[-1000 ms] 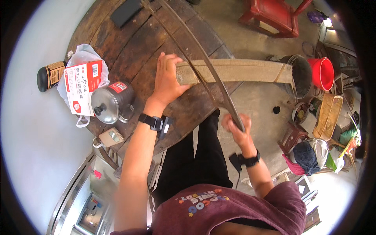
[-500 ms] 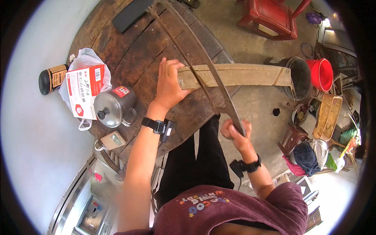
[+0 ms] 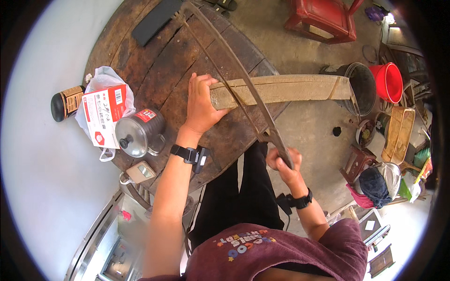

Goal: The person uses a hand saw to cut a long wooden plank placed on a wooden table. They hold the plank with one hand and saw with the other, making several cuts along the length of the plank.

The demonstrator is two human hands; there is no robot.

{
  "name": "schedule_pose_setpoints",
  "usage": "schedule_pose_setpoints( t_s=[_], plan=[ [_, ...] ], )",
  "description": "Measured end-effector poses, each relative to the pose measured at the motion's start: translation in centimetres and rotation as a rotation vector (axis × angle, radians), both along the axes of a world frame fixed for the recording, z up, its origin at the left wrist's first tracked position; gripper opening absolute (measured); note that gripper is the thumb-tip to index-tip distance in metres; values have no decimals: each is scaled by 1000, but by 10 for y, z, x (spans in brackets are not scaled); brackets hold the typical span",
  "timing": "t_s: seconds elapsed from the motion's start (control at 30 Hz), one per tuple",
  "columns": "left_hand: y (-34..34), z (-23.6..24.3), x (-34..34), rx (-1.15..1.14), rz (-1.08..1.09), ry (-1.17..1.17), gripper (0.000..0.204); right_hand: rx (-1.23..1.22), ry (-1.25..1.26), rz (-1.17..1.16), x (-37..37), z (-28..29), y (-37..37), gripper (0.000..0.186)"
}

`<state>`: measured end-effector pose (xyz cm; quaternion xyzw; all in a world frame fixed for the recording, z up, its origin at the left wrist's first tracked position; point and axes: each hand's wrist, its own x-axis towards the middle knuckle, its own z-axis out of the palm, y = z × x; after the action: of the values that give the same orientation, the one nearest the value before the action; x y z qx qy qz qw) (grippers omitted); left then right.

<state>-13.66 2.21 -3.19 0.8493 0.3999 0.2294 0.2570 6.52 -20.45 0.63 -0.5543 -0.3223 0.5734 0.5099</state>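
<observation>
My right hand [image 3: 287,165] is closed round the handle end of a bow saw [image 3: 253,89] with a curved metal frame. The saw reaches away from me to the left over the table. Its thin blade crosses the top of a long wooden beam [image 3: 295,89] close to the beam's left end; how deep it sits I cannot tell. Against that end, my left hand [image 3: 201,104] grips the beam, fingers over its far edge and thumb on the near side. The beam rests on a round wooden table [image 3: 159,86] and sticks out past its right edge.
On the table's left are a lidded metal pot [image 3: 140,133], a red-and-white box [image 3: 105,114] on a plastic bag, a dark jar [image 3: 65,104] and a small beige device [image 3: 140,172]. A black phone [image 3: 154,22] lies at the back. Beyond stand a red stool [image 3: 321,21] and buckets [image 3: 388,83].
The saw has slid slightly toward me, its far tip now nearer. My left hand still holds the beam's end. The whole view has shifted a little.
</observation>
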Motion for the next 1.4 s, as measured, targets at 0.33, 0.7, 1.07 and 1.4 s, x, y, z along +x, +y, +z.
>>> schedule_pose_setpoints(
  t_s=[0.33,0.7,1.07,1.4],
  plan=[
    [0,-6,-3,5,-6,-14,76,-6,-75,-30,3,6,-41,48],
    [2,64,-4,-161,-88,315,86,-9,127,-117,7,-7,-50,53],
    [220,164,-13,48,-10,771,72,-60,159,-126,-1,-4,-51,47],
    [264,64,-29,-17,-55,1019,119,-87,103,-130,2,-1,-49,55]
  ],
)
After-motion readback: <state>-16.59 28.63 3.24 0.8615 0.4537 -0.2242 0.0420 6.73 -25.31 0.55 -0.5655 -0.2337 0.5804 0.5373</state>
